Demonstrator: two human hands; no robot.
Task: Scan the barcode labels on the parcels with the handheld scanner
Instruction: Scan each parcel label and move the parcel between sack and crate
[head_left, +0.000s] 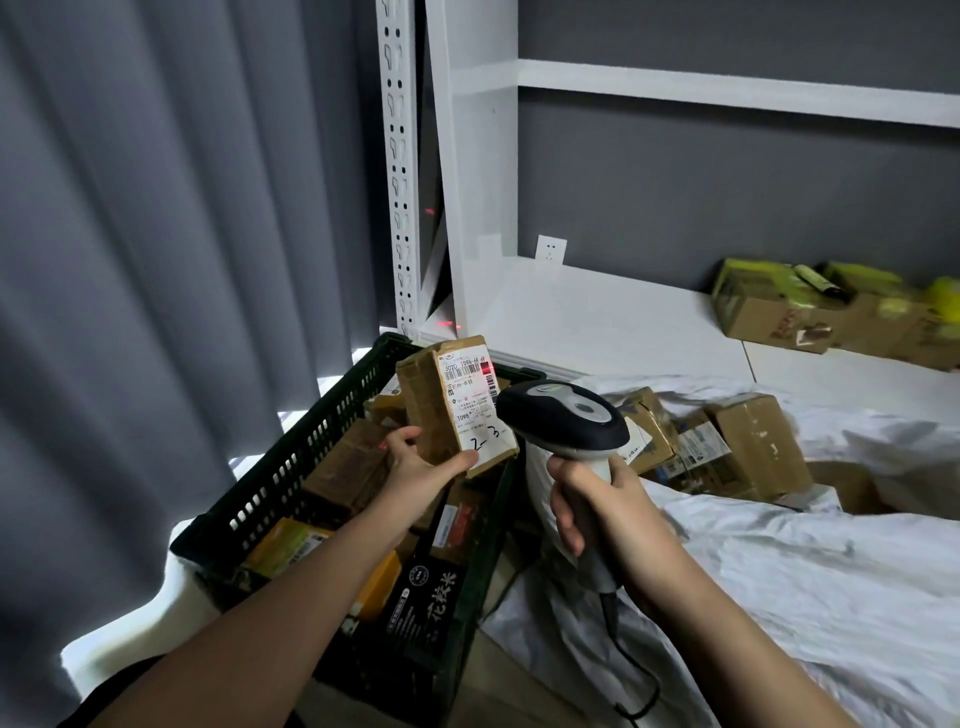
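My left hand (421, 462) holds a small brown cardboard parcel (428, 410) upright over the crate, gripping its lower end. Its white barcode label (470, 400) faces me, with "2-3" handwritten at the bottom. A red scanner light falls on the barcode's right end. My right hand (597, 514) grips the handle of a black and grey handheld scanner (563, 415), whose head points at the label from just right of the parcel. Its cable hangs down below my wrist.
A black plastic crate (291, 467) with several parcels stands below my left arm. More cardboard parcels (727, 441) lie in a white sack (779, 561) on the right. Boxes (810, 312) rest on the white shelf (597, 317) behind. Grey curtain at left.
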